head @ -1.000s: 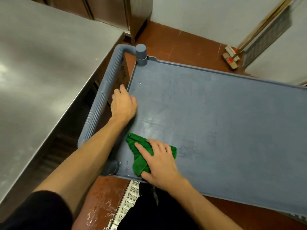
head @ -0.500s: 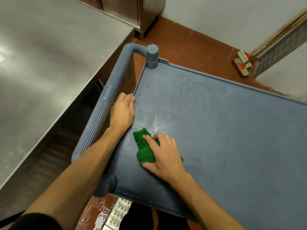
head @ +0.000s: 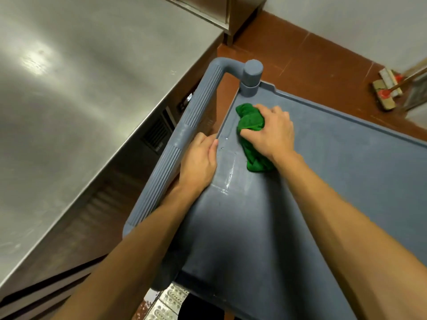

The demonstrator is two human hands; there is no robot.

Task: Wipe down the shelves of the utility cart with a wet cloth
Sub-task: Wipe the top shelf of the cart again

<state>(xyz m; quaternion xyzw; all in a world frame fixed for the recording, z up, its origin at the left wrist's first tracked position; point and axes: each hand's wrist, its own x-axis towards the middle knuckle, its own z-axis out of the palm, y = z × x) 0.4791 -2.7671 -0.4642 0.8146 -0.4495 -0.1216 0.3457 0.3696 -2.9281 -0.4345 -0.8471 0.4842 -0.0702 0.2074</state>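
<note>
Head view: right hand [head: 270, 135] grips the green cloth [head: 250, 120] near the top shelf [head: 323, 181]'s far-left corner; left hand [head: 198, 162] clutches its left edge.

— Where are you working?
— A commercial kitchen, I'd say: a stainless steel counter [head: 69, 100] on my left, a vent grille [head: 157, 132] under it, red-brown floor tiles [head: 312, 56], a grey utility cart [head: 335, 192] before me, brush heads [head: 384, 91] by the wall [head: 346, 19]
</note>
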